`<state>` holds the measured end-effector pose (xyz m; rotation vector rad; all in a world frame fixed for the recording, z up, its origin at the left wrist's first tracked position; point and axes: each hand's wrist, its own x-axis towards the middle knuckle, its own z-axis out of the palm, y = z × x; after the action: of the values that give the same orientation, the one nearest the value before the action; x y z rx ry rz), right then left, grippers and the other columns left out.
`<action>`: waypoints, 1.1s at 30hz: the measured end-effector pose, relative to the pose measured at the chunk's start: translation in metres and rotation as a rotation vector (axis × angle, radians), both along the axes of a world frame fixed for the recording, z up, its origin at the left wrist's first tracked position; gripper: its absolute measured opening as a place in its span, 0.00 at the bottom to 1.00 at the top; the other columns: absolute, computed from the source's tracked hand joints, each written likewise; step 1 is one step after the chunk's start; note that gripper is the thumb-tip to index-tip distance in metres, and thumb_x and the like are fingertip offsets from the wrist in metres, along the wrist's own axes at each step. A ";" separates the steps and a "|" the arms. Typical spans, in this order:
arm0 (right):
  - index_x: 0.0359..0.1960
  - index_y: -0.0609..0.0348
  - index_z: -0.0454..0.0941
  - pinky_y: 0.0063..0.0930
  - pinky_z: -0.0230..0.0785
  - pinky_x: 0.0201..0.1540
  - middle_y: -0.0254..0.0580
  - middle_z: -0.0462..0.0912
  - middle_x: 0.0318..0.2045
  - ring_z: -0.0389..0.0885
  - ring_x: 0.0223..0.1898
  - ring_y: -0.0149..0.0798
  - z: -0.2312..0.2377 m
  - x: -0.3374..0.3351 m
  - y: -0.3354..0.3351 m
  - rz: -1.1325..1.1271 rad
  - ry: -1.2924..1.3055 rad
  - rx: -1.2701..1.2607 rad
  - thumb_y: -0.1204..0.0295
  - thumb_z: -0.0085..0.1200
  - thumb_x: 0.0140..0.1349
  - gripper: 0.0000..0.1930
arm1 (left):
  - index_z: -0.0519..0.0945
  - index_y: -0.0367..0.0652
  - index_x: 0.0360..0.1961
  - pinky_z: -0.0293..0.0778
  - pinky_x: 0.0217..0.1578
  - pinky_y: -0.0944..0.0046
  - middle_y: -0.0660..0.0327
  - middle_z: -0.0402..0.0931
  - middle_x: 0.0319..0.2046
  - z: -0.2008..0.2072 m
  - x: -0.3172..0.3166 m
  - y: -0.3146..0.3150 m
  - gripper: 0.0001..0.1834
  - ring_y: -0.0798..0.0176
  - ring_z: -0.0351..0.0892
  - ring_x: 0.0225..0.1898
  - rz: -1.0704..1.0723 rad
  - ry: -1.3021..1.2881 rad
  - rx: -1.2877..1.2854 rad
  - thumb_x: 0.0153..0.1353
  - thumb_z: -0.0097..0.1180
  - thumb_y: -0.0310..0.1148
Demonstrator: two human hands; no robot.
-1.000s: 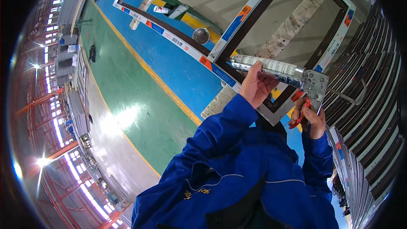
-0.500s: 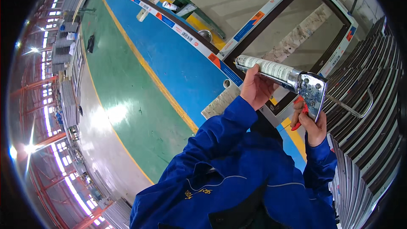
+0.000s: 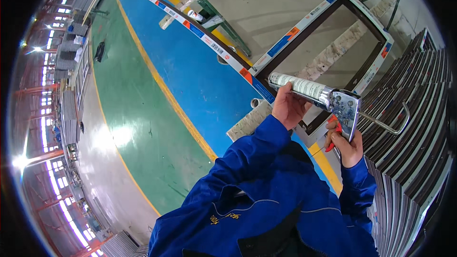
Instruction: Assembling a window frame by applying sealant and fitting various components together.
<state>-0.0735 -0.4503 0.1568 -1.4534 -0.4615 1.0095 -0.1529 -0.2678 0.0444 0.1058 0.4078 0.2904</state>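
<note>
Held in both hands is a caulking gun [image 3: 345, 109] loaded with a white sealant tube [image 3: 300, 84]. My left hand [image 3: 288, 107] supports the gun from below, its fingers wrapped round the barrel. At the metal back end, my right hand [image 3: 346, 146] is closed round the handle by the red trigger [image 3: 335, 135]. The bent pull rod [image 3: 392, 126] sticks out behind to the right. Beyond the tube's tip lies a window frame [image 3: 228, 59] with dark profiles and printed protective film; the tip overlaps it in view, and I cannot tell whether they touch.
Worn support beams [image 3: 333, 50] run under the frame, with a green stand [image 3: 223, 26] and a white tube [image 3: 195, 15] at the far side. Stacked dark profiles [image 3: 409, 128] fill the right. A yellow line [image 3: 157, 74] divides the blue and green floor at left.
The view has shifted slightly, so the window frame appears a little lower and to the right. Both hands keep their hold on the caulking gun, which sits slightly lower in view at its tip.
</note>
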 end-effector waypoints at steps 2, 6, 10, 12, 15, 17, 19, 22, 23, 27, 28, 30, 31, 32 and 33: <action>0.43 0.71 0.70 0.25 0.66 0.29 0.42 0.75 0.23 0.74 0.24 0.34 0.002 -0.005 0.003 -0.017 0.006 0.002 0.70 0.51 0.58 0.16 | 0.73 0.42 0.48 0.80 0.40 0.63 0.60 0.79 0.41 0.000 -0.003 0.001 0.24 0.62 0.80 0.42 0.007 0.001 -0.010 0.62 0.48 0.51; 0.42 0.71 0.71 0.27 0.68 0.31 0.43 0.75 0.24 0.75 0.24 0.34 0.009 -0.014 0.002 -0.022 0.018 -0.012 0.73 0.51 0.58 0.14 | 0.73 0.44 0.49 0.80 0.39 0.62 0.60 0.79 0.41 0.000 -0.008 0.000 0.24 0.62 0.80 0.43 -0.020 -0.027 -0.022 0.62 0.48 0.51; 0.42 0.71 0.71 0.27 0.68 0.32 0.43 0.76 0.24 0.75 0.25 0.34 0.018 -0.022 0.003 -0.017 -0.002 -0.038 0.73 0.51 0.57 0.14 | 0.74 0.44 0.49 0.81 0.40 0.62 0.59 0.80 0.42 0.006 -0.013 0.000 0.24 0.61 0.80 0.44 -0.028 -0.015 -0.061 0.61 0.48 0.52; 0.45 0.71 0.71 0.27 0.69 0.36 0.38 0.75 0.26 0.75 0.29 0.32 0.020 -0.025 0.002 0.000 0.030 -0.088 0.76 0.51 0.58 0.14 | 0.74 0.44 0.49 0.81 0.40 0.61 0.58 0.80 0.41 0.008 -0.016 0.001 0.24 0.61 0.80 0.44 -0.029 -0.031 -0.067 0.62 0.47 0.51; 0.48 0.72 0.70 0.28 0.70 0.39 0.46 0.79 0.30 0.78 0.33 0.36 0.027 -0.033 0.004 -0.043 -0.025 -0.048 0.75 0.52 0.56 0.19 | 0.74 0.42 0.48 0.80 0.41 0.60 0.57 0.80 0.42 0.009 -0.021 0.000 0.24 0.59 0.80 0.44 -0.057 -0.059 -0.112 0.62 0.47 0.50; 0.51 0.72 0.69 0.29 0.71 0.43 0.48 0.80 0.34 0.79 0.35 0.39 0.036 -0.040 0.001 -0.079 -0.008 -0.057 0.75 0.53 0.54 0.21 | 0.74 0.40 0.48 0.80 0.43 0.60 0.56 0.79 0.43 0.015 -0.021 -0.004 0.24 0.57 0.80 0.44 -0.076 -0.109 -0.142 0.62 0.47 0.50; 0.53 0.72 0.68 0.31 0.71 0.46 0.49 0.80 0.37 0.80 0.38 0.41 0.040 -0.047 -0.004 -0.116 0.009 -0.066 0.76 0.53 0.53 0.24 | 0.73 0.39 0.48 0.79 0.45 0.59 0.55 0.79 0.43 0.019 -0.022 -0.005 0.23 0.57 0.80 0.45 -0.112 -0.187 -0.155 0.63 0.47 0.49; 0.54 0.71 0.67 0.37 0.70 0.51 0.54 0.79 0.43 0.78 0.46 0.45 0.035 -0.057 -0.018 -0.216 0.203 -0.055 0.82 0.50 0.46 0.28 | 0.74 0.41 0.46 0.79 0.44 0.59 0.56 0.79 0.41 0.030 -0.022 -0.004 0.21 0.59 0.80 0.44 -0.172 -0.096 -0.035 0.64 0.48 0.48; 0.54 0.71 0.67 0.37 0.70 0.51 0.54 0.79 0.43 0.78 0.46 0.45 0.029 -0.061 -0.023 -0.224 0.196 -0.062 0.82 0.50 0.46 0.28 | 0.74 0.41 0.46 0.79 0.44 0.59 0.56 0.79 0.41 0.032 -0.020 -0.004 0.21 0.59 0.80 0.44 -0.179 -0.104 -0.043 0.64 0.48 0.48; 0.54 0.71 0.67 0.47 0.69 0.55 0.60 0.78 0.46 0.76 0.51 0.53 0.004 -0.082 -0.032 -0.391 0.303 0.155 0.82 0.49 0.44 0.28 | 0.76 0.44 0.43 0.79 0.42 0.61 0.58 0.80 0.38 0.042 -0.014 -0.004 0.17 0.62 0.81 0.39 -0.330 0.041 0.069 0.64 0.51 0.46; 0.54 0.71 0.67 0.46 0.70 0.55 0.61 0.78 0.45 0.77 0.50 0.54 -0.001 -0.085 -0.032 -0.416 0.312 0.129 0.83 0.49 0.44 0.28 | 0.76 0.45 0.42 0.78 0.41 0.61 0.59 0.80 0.37 0.042 -0.014 -0.003 0.16 0.62 0.81 0.38 -0.344 0.065 0.079 0.64 0.51 0.46; 0.53 0.72 0.67 0.46 0.70 0.55 0.61 0.78 0.44 0.78 0.48 0.54 -0.006 -0.092 -0.031 -0.460 0.323 0.085 0.81 0.49 0.44 0.28 | 0.76 0.45 0.40 0.77 0.39 0.63 0.60 0.80 0.34 0.041 -0.015 -0.002 0.16 0.63 0.80 0.34 -0.381 0.113 0.104 0.63 0.51 0.47; 0.53 0.72 0.67 0.46 0.70 0.55 0.61 0.78 0.44 0.78 0.48 0.54 -0.008 -0.093 -0.032 -0.470 0.328 0.082 0.81 0.49 0.44 0.28 | 0.76 0.45 0.40 0.77 0.39 0.63 0.60 0.80 0.34 0.041 -0.016 -0.002 0.16 0.63 0.80 0.34 -0.391 0.118 0.101 0.63 0.51 0.47; 0.52 0.71 0.67 0.46 0.70 0.54 0.61 0.79 0.43 0.78 0.47 0.54 -0.012 -0.094 -0.034 -0.452 0.291 0.083 0.79 0.50 0.44 0.28 | 0.76 0.45 0.39 0.77 0.39 0.63 0.60 0.80 0.33 0.042 -0.017 -0.002 0.16 0.63 0.80 0.35 -0.398 0.142 0.099 0.63 0.51 0.47; 0.51 0.71 0.67 0.46 0.69 0.54 0.61 0.79 0.42 0.79 0.46 0.55 -0.014 -0.094 -0.035 -0.433 0.254 0.083 0.77 0.51 0.43 0.28 | 0.76 0.44 0.39 0.77 0.39 0.63 0.60 0.80 0.33 0.041 -0.018 -0.003 0.17 0.63 0.80 0.35 -0.404 0.165 0.097 0.63 0.51 0.48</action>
<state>-0.1678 -0.4851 0.1432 -1.2576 0.0002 0.7987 -0.1705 -0.2705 0.0856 0.3040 0.5255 -0.0986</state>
